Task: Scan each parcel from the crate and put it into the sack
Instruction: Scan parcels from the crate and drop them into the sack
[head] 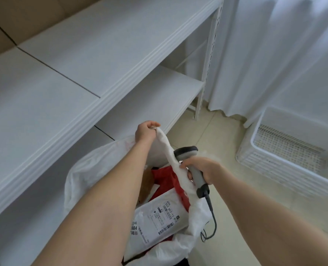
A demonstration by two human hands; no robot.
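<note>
A pale beige tiled floor [224, 143] carries everything here; on it at the right sits a white plastic lattice crate [278, 169], upright, just beside the hem of a white curtain [264, 64] that reaches the tiles. On the left stands a white metal shelving unit [207, 73], its slotted posts planted on the floor. Its top board [82, 60] is made of panels meeting at dark seams; brown cardboard boxes [15, 18] show at the far left corner – whether on the board or behind it cannot be told. A lower shelf [155, 100] lies beneath. A white plastic sack [90, 169] hangs against the unit's front, its base hidden.
</note>
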